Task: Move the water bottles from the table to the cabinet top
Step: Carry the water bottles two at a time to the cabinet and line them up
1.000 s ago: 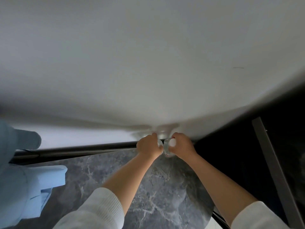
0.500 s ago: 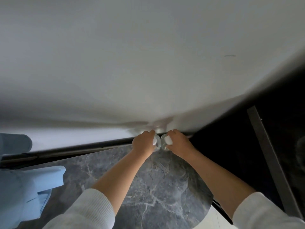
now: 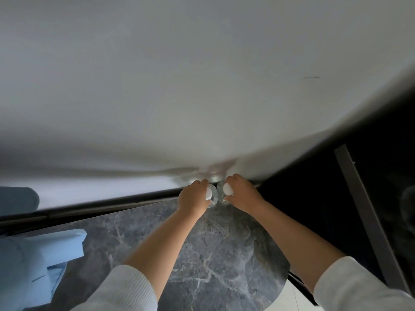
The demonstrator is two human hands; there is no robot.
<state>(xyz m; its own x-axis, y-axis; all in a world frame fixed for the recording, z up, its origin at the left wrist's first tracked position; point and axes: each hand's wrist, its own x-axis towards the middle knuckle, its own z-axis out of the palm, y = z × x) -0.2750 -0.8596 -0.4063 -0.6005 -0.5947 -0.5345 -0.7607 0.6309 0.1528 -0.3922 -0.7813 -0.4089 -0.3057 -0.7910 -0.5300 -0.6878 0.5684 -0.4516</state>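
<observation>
**Two bottles, two grips, one tight corner**

The left hand is wrapped around the left bottle near its white cap, and the right hand is wrapped around the right bottle the same way. The two bottles sit side by side between the hands, touching or very nearly so. Only the caps and clear shoulders show; the bodies are hidden below the fingers, so I cannot tell whether the bases rest on the marble bench or are lifted off it.

The main risk is the bottles knocking together. Held this close, any inward drift of either hand would knock one against the other and could twist a grip loose. A grip this high on the neck also lets a full bottle swing below the hand and slip if the plastic is smooth or wet.

Just beyond the hands stands the white wall, so a forward lift could scrape it. To the right of the right hand the bench ends at a dark gap, where a dropped bottle would be lost.
</observation>
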